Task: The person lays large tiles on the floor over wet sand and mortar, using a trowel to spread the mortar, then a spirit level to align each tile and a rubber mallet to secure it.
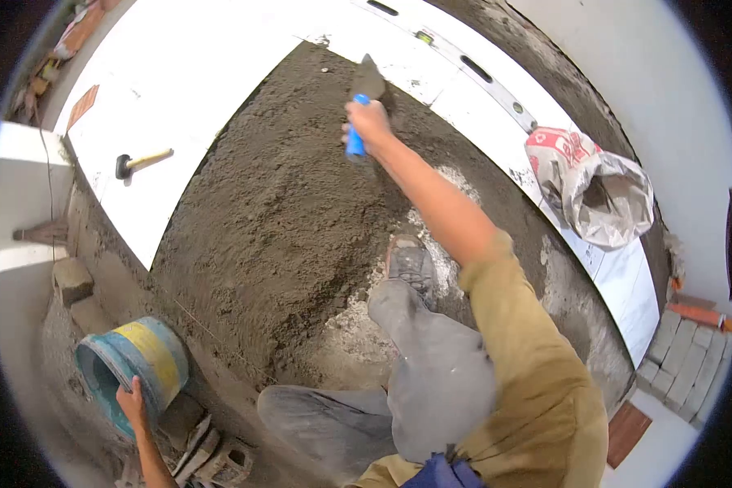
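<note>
My right hand (369, 125) is wrapped round the blue handle of a trowel (368, 80). The trowel's pointed grey blade lies on the far part of a bed of damp grey mortar (268, 195), close to the white tiles. At the lower left, my left hand (133, 404) grips the rim of a blue-green bucket (153, 358) with a yellow band. The bucket is tilted on its side, its mouth turned left; what is inside is hard to make out. My shoe (411, 264) rests at the edge of the mortar, on a patch of bare rough floor.
White tiles (171, 73) border the mortar; a rubber mallet (142, 163) lies on the left ones. A long spirit level (472, 69) and a crumpled open bag (590, 187) rest on the far and right tiles. Stacked grey blocks (683, 358) stand at right.
</note>
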`<state>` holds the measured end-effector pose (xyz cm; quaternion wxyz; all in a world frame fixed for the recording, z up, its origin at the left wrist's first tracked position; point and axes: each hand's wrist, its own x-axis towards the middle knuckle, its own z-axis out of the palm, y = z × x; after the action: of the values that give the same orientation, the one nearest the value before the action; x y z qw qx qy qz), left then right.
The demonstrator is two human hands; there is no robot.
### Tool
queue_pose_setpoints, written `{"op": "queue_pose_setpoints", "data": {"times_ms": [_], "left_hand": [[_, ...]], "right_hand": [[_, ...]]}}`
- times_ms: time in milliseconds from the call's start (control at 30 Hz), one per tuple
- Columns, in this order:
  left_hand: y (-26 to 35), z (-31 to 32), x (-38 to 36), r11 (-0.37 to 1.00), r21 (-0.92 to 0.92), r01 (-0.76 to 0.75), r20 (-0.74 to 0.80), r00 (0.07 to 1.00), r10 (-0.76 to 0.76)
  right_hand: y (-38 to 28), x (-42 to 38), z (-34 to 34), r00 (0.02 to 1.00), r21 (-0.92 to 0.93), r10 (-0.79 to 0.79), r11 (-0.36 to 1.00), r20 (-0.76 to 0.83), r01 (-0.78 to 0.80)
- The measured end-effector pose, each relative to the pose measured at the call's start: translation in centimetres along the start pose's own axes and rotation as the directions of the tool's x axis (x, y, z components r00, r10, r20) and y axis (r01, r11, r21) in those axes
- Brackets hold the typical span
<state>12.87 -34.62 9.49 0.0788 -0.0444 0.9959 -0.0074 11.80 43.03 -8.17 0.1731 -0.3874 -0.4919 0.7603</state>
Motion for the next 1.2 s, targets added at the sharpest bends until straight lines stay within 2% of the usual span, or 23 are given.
{"op": "queue_pose_setpoints", "data": {"times_ms": [67, 100, 200, 233, 300, 367, 400, 467, 500, 533, 600, 667, 733, 767, 800, 867, 900, 967, 1000, 1033, 1067, 1100, 1200], "left_hand": [[-0.8, 0.2, -0.2, 0.984, -0.152, -0.092, 0.002, 0.996, 0.093], [-1.5, 0.6, 0.0, 0.983, -0.148, -0.105, 0.004, 0.994, 0.107], [-5.5, 4.3, 1.1, 0.98, 0.015, -0.197, -0.395, 0.9, 0.187], [-4.9, 3.9, 0.6, 0.983, 0.009, -0.182, -0.395, 0.903, 0.171], [0.3, 0.6, -0.9, 0.947, -0.298, -0.122, -0.076, 0.992, 0.104], [0.7, 0.2, -1.4, 0.971, -0.227, -0.075, -0.078, 0.995, 0.058], [1.1, 0.1, -1.3, 0.988, -0.153, -0.038, -0.089, 0.996, 0.025], [0.4, 0.0, -0.6, 0.985, -0.172, -0.026, -0.028, 0.999, 0.021], [-0.2, 0.2, -0.3, 0.98, -0.197, 0.001, 0.03, 1.0, 0.005], [-1.5, 0.8, 0.3, 0.981, -0.193, -0.007, 0.034, 0.999, 0.014], [-4.5, 2.7, 0.7, 0.999, -0.032, 0.018, -0.135, 0.991, -0.022], [-4.6, 3.0, 0.4, 0.998, -0.066, 0.016, -0.142, 0.99, -0.025], [-3.1, 1.6, 0.1, 0.995, -0.094, 0.019, -0.137, 0.99, -0.032], [-0.9, -0.1, -0.1, 0.988, -0.137, 0.066, 0.029, 0.998, -0.063], [0.2, -0.9, -0.4, 0.978, -0.169, 0.121, 0.2, 0.976, -0.086], [-2.8, 0.9, 0.5, 0.999, -0.012, 0.051, 0.024, 0.998, -0.051], [-3.4, 1.3, 0.5, 0.999, -0.008, 0.04, 0.027, 0.999, -0.04], [-2.6, 0.8, 0.6, 0.995, -0.061, 0.082, 0.084, 0.993, -0.077], [-3.5, 1.4, 0.5, 0.989, -0.09, 0.116, 0.117, 0.988, -0.106], [-4.4, 2.0, 0.5, 0.982, -0.116, 0.152, 0.149, 0.98, -0.134], [-7.1, 3.4, 1.7, 0.987, -0.018, 0.157, 0.048, 0.987, -0.156], [-8.7, 4.3, 2.2, 0.982, 0.081, 0.169, -0.057, 0.985, -0.165], [-4.8, 2.0, 1.0, 0.986, -0.005, 0.168, 0.036, 0.985, -0.168]], "right_hand": [[0.2, 1.2, 0.6, 0.983, -0.018, 0.114, 0.993, -0.141, -0.118], [1.4, 0.8, -0.7, 0.989, -0.016, 0.075, 0.997, -0.127, -0.077], [2.3, -4.5, -4.6, 0.985, 0.074, 0.06, 0.996, -0.159, -0.049], [2.0, -6.6, -4.9, 0.961, 0.049, 0.102, 0.995, -0.255, -0.092], [1.5, -8.8, -4.4, 0.926, 0.02, 0.142, 0.989, -0.349, -0.144], [1.3, -9.8, -2.8, 0.966, -0.086, 0.088, 0.99, -0.243, -0.112], [1.2, -10.1, -1.7, 0.994, -0.048, 0.021, 0.998, -0.109, -0.027], [1.8, -8.3, 0.1, 0.991, -0.092, 0.077, 0.993, 0.112, -0.067], [2.1, -7.7, 0.0, 0.992, -0.09, 0.076, 0.994, 0.101, -0.067], [2.8, -7.2, -0.1, 0.989, -0.093, 0.128, 0.988, 0.08, -0.12], [3.5, -7.8, -1.1, 0.98, -0.103, 0.187, 0.978, 0.064, -0.18], [3.0, -10.4, -5.1, 0.982, 0.027, 0.188, 0.982, -0.001, -0.188], [2.5, -13.3, -9.2, 0.968, 0.006, 0.239, 0.971, -0.078, -0.239], [2.2, -15.1, -11.1, 0.984, -0.359, 0.023, 0.929, -0.175, -0.086], [2.1, -16.9, -12.9, 0.961, -0.684, -0.211, 0.729, -0.178, 0.033], [2.3, -20.0, -17.0, 0.818, -0.889, -0.575, 0.381, -0.012, 0.255], [2.5, -21.2, -18.7, 0.829, -0.899, -0.559, 0.355, 0.017, 0.257], [3.4, -22.4, -21.4, 0.916, -0.886, -0.377, 0.46, -0.139, 0.055], [5.3, -22.3, -22.9, 0.921, -0.894, -0.372, 0.443, -0.118, 0.064], [7.8, -21.9, -24.8, 0.961, -0.939, -0.247, 0.341, -0.128, -0.038], [9.1, -21.8, -25.8, 0.98, -0.966, -0.122, 0.223, -0.159, -0.129], [9.0, -21.9, -25.9, 0.981, -0.969, -0.122, 0.216, -0.15, -0.121], [8.6, -23.6, -24.7, 0.99, -0.988, -0.106, 0.131, -0.098, -0.083]]}}
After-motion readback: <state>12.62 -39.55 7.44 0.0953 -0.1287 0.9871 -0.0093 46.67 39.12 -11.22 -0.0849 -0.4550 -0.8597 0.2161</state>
